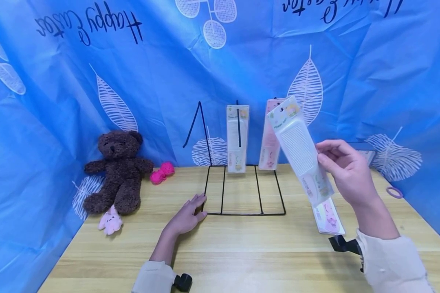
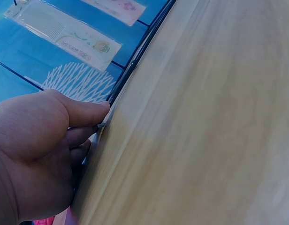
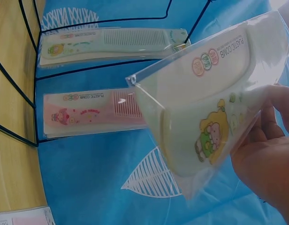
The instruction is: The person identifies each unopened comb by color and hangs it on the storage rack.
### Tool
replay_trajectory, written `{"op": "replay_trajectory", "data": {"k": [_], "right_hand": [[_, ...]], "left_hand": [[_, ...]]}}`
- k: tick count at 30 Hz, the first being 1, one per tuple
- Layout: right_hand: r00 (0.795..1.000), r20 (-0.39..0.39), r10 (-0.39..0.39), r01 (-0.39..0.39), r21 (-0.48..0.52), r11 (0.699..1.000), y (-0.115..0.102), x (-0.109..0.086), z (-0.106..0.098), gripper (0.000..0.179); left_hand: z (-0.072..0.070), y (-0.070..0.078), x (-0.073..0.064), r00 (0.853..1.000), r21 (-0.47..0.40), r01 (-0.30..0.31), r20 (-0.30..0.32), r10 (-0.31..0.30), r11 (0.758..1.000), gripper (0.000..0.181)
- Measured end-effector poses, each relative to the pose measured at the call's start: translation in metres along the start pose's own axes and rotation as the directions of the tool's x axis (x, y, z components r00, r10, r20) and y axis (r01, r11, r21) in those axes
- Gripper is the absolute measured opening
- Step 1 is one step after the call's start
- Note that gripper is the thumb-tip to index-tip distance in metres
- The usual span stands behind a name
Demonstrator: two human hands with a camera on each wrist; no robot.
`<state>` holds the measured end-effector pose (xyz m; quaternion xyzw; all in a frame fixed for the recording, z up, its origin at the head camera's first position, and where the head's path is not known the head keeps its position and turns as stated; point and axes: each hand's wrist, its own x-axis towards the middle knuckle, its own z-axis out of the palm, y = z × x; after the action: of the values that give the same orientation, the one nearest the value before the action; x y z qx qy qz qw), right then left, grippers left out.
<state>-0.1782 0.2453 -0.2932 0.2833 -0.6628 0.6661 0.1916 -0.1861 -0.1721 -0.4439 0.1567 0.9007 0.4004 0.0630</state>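
In my right hand is a pale green plastic comb in a clear packet, pinched by one long edge and tilted in the air. The right wrist view shows its printed cartoon and lettering close up. My left hand is at the near left corner of a black wire display rack, thumb and fingers around the base wire. On the rack's middle hook hangs another packaged green comb. A packaged pink comb hangs on the right hook, partly hidden behind the held packet. The left hook carries nothing.
A packaged pink comb lies on the wooden table below my right hand. At the left sit a brown teddy bear, a small pink plush and a bright pink bow. A purple ring lies far right.
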Motion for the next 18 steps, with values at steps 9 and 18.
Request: {"op": "replay_trajectory", "data": {"k": [9, 18], "right_hand": [[0.997, 0.069, 0.016, -0.007, -0.122, 0.992, 0.003, -0.002, 0.002, 0.021], [0.979, 0.197, 0.043, 0.023, -0.321, 0.947, 0.011, -0.006, 0.012, 0.024]], "left_hand": [[0.0, 0.0, 0.0, 1.0, 0.005, 0.003, -0.006, -0.003, 1.0, 0.053], [0.001, 0.0, 0.0, 1.0, 0.007, 0.013, -0.007, -0.013, 1.0, 0.053]]}}
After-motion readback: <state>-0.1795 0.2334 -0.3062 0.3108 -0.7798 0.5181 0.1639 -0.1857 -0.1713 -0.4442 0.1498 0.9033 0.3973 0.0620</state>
